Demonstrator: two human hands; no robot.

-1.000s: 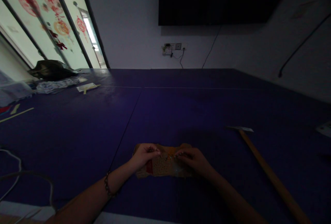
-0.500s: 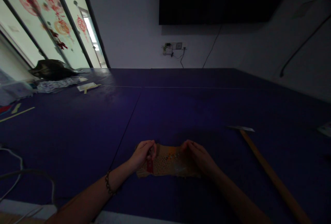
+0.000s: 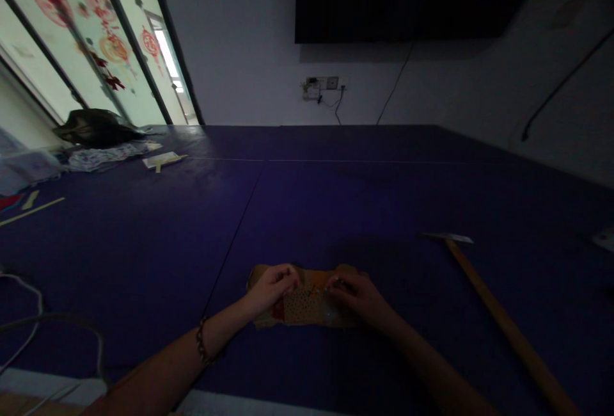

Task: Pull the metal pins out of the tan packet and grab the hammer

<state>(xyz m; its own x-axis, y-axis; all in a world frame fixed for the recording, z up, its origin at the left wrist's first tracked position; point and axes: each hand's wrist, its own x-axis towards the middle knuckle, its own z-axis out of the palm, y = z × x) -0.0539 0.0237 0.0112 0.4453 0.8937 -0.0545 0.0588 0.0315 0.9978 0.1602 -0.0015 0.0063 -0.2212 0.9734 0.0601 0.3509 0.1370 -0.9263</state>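
Cardboard [image 3: 304, 307] under left hand [image 3: 271, 288] and right hand [image 3: 359, 296], both curled, cannot tell if gripping; wooden-handled tool [image 3: 503, 322] right of right hand.

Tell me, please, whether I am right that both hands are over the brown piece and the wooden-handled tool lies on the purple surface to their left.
Not quite: the left hand and the right hand are indeed over the brown piece, but the head view shows the wooden-handled tool on the purple surface to their right, not left.
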